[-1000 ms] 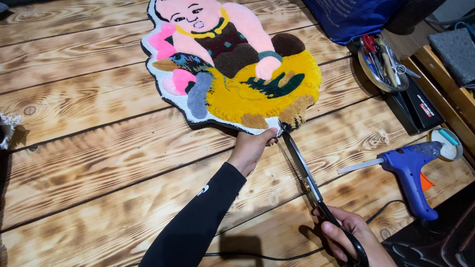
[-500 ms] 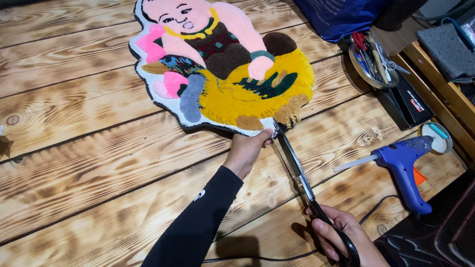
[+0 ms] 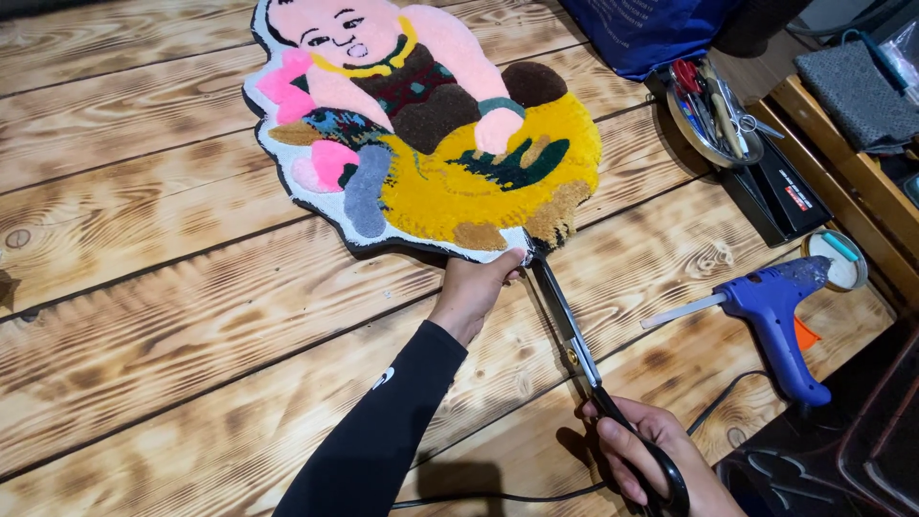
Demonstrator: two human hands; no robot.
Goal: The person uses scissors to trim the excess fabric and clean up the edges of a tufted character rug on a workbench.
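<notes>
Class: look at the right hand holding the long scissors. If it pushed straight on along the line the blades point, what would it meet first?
The right hand aims the long black-handled scissors up and left. Their tips already sit at the lower edge of the colourful tufted figure rug, beside the left hand, so the rug's edge comes first.

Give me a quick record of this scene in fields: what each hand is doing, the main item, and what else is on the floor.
Surface: burnt-grain wooden planks
Main item: tufted rug shaped as a figure, pink, yellow and brown
Left hand: grips the rug's lower edge
Right hand: holds black-handled scissors, tips at the rug's edge beside the left hand
Nearby right: blue glue gun, round tray of tools, black box, small round tin
</notes>
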